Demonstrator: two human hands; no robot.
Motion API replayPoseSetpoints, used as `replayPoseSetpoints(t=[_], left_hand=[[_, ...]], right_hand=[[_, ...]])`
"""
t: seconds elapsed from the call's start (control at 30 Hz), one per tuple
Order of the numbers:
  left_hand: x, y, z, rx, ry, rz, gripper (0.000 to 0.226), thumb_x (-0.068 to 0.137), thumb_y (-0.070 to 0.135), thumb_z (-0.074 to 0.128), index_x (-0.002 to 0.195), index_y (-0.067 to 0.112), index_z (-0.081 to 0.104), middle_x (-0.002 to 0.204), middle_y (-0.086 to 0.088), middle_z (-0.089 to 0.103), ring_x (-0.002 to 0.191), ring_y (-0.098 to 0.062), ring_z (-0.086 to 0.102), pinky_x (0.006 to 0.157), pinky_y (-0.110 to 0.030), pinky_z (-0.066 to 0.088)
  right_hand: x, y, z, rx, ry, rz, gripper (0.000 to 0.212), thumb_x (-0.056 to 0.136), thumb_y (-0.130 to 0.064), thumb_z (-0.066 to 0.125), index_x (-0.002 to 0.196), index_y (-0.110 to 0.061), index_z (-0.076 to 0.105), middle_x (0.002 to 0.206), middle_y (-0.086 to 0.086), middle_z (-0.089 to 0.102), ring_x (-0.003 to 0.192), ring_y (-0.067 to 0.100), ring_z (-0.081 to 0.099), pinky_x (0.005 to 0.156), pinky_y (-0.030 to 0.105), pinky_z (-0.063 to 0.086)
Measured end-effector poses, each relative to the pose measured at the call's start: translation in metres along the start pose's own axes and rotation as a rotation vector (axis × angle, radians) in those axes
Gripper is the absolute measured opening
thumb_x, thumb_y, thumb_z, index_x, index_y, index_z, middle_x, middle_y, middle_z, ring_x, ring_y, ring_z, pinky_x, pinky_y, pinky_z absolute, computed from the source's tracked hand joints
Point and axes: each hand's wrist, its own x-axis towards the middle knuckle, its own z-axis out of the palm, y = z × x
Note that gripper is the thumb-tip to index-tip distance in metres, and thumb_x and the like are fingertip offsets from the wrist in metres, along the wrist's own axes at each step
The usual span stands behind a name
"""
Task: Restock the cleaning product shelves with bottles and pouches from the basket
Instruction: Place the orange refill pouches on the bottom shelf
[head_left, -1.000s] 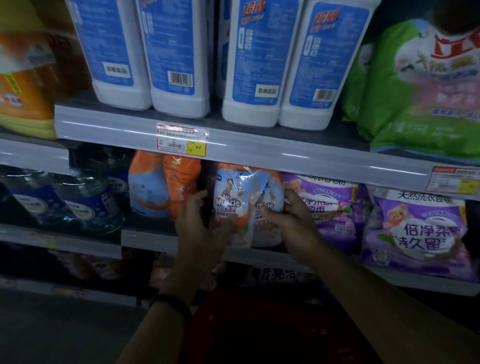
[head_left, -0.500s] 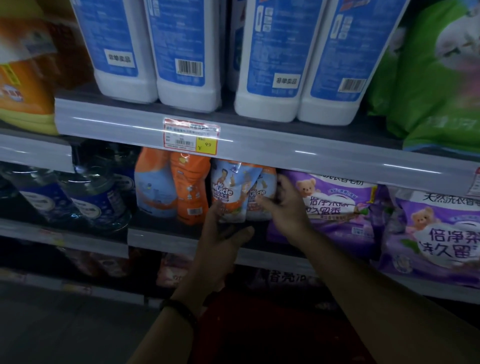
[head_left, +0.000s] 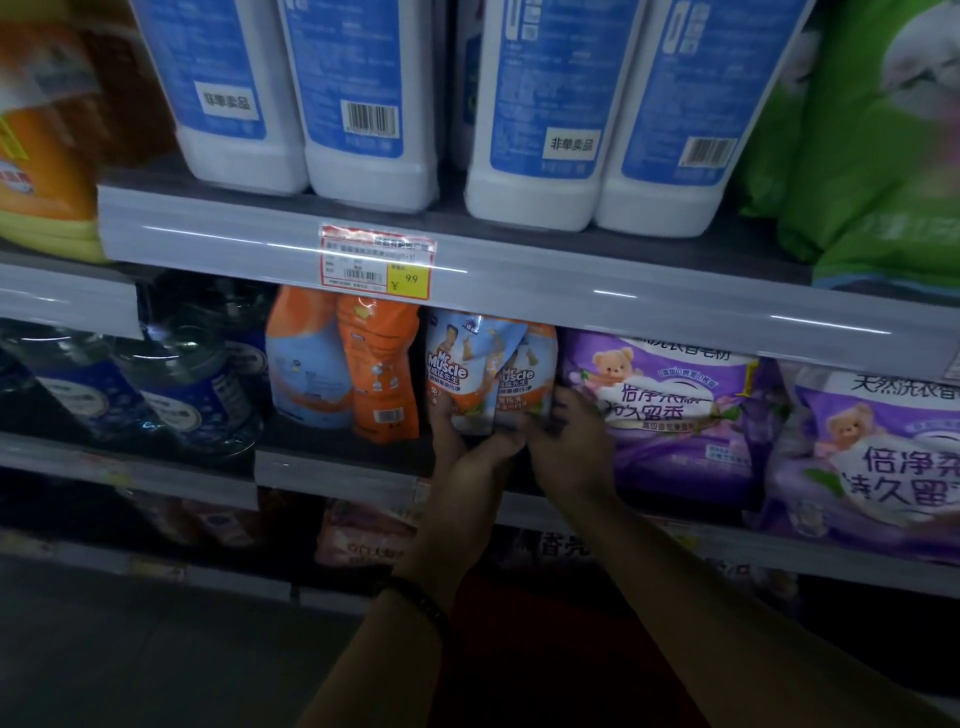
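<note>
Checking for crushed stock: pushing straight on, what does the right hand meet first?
The right hand likely meets the right-hand Mr Muscle pouch its fingers touch; depth unclear.

Pouches (head_left: 460, 374) and purple bags (head_left: 675, 415) on shelf (head_left: 337, 467)

Dim overall, darkest at the bottom and lower left; the white bottles (head_left: 366, 179) at the top catch most light; glare streaks line the shelf edge (head_left: 571, 275); the green bag (head_left: 883, 182), upper right, and orange bottle (head_left: 47, 171), upper left, are smeared with blur.
</note>
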Motion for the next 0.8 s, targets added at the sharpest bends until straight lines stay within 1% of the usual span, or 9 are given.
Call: replayPoseSetpoints(t=[0.07,0.17,0.23,0.4,0.5,0.57,0.63,0.73,0.8], left_hand=[[0.002,-0.001,0.003,0.014,-0.011,-0.006,0.079,0.085,-0.001,0.065,0.156,0.023,0.042,0.143,-0.018,0.067,0.133,-0.034,0.066,0.1,-0.038,0.061],[0.006,0.0,0.001,0.016,-0.037,-0.034,0.086,0.08,0.006,0.074,0.158,0.021,0.04,0.146,-0.019,0.065,0.136,-0.035,0.064,0.11,-0.046,0.056],[0.008,0.001,-0.004,0.008,-0.055,-0.057,0.091,0.076,0.011,0.077,0.159,0.019,0.041,0.147,-0.021,0.064,0.138,-0.036,0.062,0.117,-0.053,0.049],[0.009,0.007,-0.022,0.064,-0.056,-0.099,0.076,0.084,0.004,0.071,0.155,0.015,0.048,0.145,-0.022,0.065,0.138,-0.039,0.062,0.12,-0.056,0.044],[0.0,0.016,-0.031,0.161,-0.007,-0.075,0.064,0.086,0.006,0.07,0.147,0.015,0.055,0.139,-0.021,0.069,0.13,-0.04,0.067,0.109,-0.058,0.054],[-0.006,0.022,-0.044,0.257,0.088,-0.013,0.053,0.082,0.009,0.074,0.131,0.026,0.065,0.128,-0.018,0.074,0.121,-0.04,0.071,0.097,-0.056,0.061],[-0.011,0.035,-0.063,0.405,0.148,0.069,0.04,0.083,0.009,0.074,0.115,0.032,0.07,0.118,-0.012,0.076,0.116,-0.035,0.073,0.095,-0.055,0.061],[-0.016,0.068,-0.094,0.582,0.265,0.176,0.033,0.091,0.006,0.079,0.114,0.024,0.064,0.115,-0.009,0.074,0.111,-0.025,0.074,0.087,-0.038,0.061],[-0.016,0.095,-0.114,0.662,0.362,0.29,0.042,0.082,0.026,0.088,0.113,0.026,0.059,0.116,-0.009,0.072,0.106,-0.02,0.074,0.085,-0.037,0.061]], right_hand=[[0.003,0.002,-0.003,-0.036,-0.011,-0.035,0.027,0.099,-0.027,0.074,0.125,-0.021,0.072,0.117,-0.008,0.077,0.106,0.008,0.071,0.075,0.011,0.049],[0.005,0.003,-0.005,-0.046,-0.023,-0.062,0.029,0.099,-0.031,0.074,0.127,-0.022,0.072,0.119,-0.008,0.077,0.106,0.007,0.071,0.086,0.023,0.057],[0.003,0.002,-0.005,-0.029,-0.045,-0.061,0.032,0.097,-0.031,0.076,0.127,-0.022,0.071,0.119,-0.009,0.077,0.107,0.006,0.072,0.086,0.024,0.058],[-0.007,0.0,0.005,0.011,-0.001,-0.032,0.038,0.09,-0.026,0.08,0.125,-0.021,0.067,0.119,-0.006,0.077,0.109,0.009,0.074,0.087,0.037,0.065],[-0.022,-0.004,0.017,0.01,0.017,-0.028,0.034,0.091,-0.023,0.078,0.121,-0.018,0.064,0.118,0.0,0.073,0.108,0.014,0.072,0.088,0.044,0.065],[-0.035,-0.012,0.024,0.009,0.01,-0.045,0.028,0.092,-0.018,0.077,0.119,-0.017,0.067,0.114,-0.002,0.073,0.107,0.014,0.07,0.091,0.045,0.062],[-0.046,-0.021,0.032,0.029,-0.031,-0.071,0.03,0.092,-0.016,0.076,0.121,-0.017,0.069,0.115,-0.004,0.074,0.109,0.012,0.07,0.095,0.042,0.06],[-0.057,-0.039,0.045,0.046,-0.118,-0.082,0.031,0.092,-0.02,0.078,0.122,-0.017,0.069,0.116,-0.003,0.074,0.11,0.01,0.069,0.097,0.038,0.059],[-0.06,-0.053,0.053,0.077,-0.172,-0.082,0.032,0.093,-0.025,0.078,0.123,-0.021,0.07,0.117,-0.005,0.074,0.109,0.007,0.068,0.096,0.034,0.058]])
